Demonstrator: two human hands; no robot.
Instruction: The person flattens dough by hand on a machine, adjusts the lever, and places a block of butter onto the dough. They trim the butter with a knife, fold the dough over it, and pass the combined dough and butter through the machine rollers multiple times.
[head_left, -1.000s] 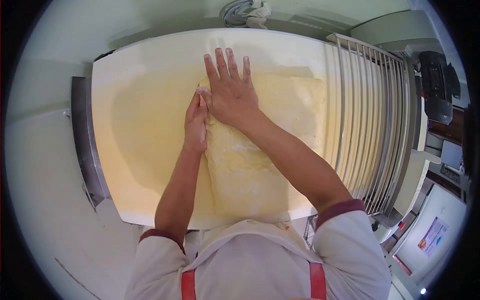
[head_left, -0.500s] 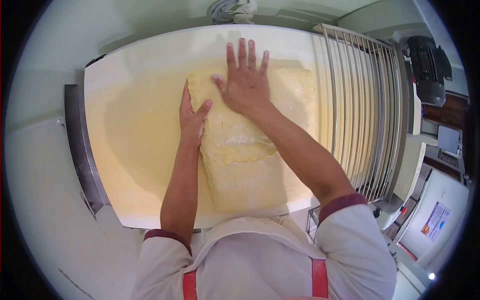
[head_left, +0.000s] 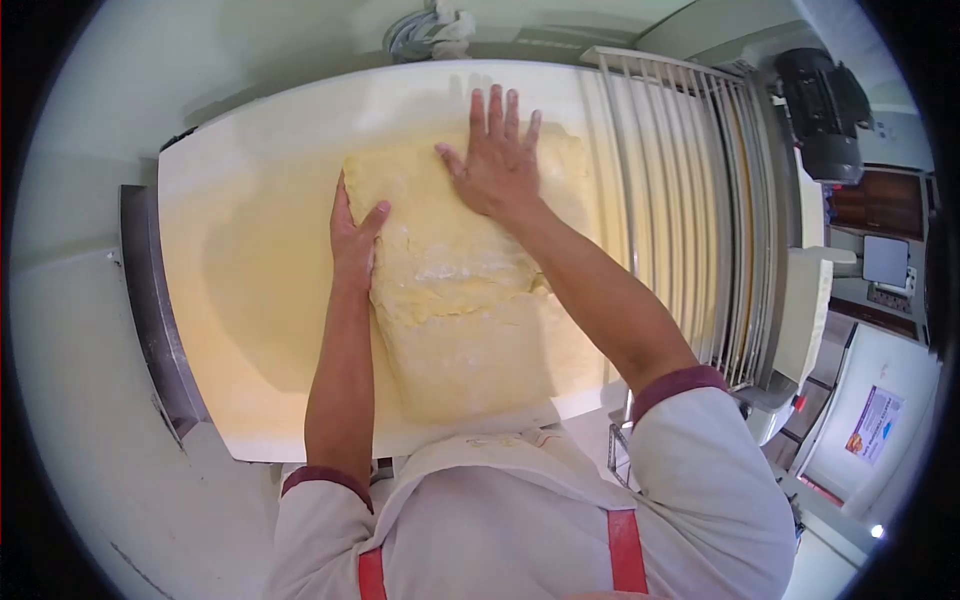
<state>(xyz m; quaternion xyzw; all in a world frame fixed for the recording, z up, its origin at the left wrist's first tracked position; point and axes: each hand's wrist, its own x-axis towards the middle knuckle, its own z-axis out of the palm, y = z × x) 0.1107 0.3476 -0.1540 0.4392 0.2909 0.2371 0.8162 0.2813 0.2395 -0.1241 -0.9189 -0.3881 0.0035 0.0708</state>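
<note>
A thick, pale yellow slab of dough (head_left: 450,350) lies on the light work surface, with a ragged fold or seam across its middle and whitish floury patches. My left hand (head_left: 355,235) rests against the dough's left side, its fingers stretched along that edge and its thumb over the top. On the far part of the slab, my right hand (head_left: 498,165) lies flat with its fingers spread, the fingertips reaching past the far edge.
The pale work surface (head_left: 250,250) extends left of the dough. A metal bar guard (head_left: 690,220) stands on the right, with a black motor (head_left: 822,115) beyond it. A coiled hose (head_left: 410,38) hangs behind the table, and a dark metal bracket (head_left: 155,300) borders its left side.
The whole scene has shifted left in view as the camera turned. Relative to the dough, my right hand has slid a little to the right; my left hand stays at the left edge.
</note>
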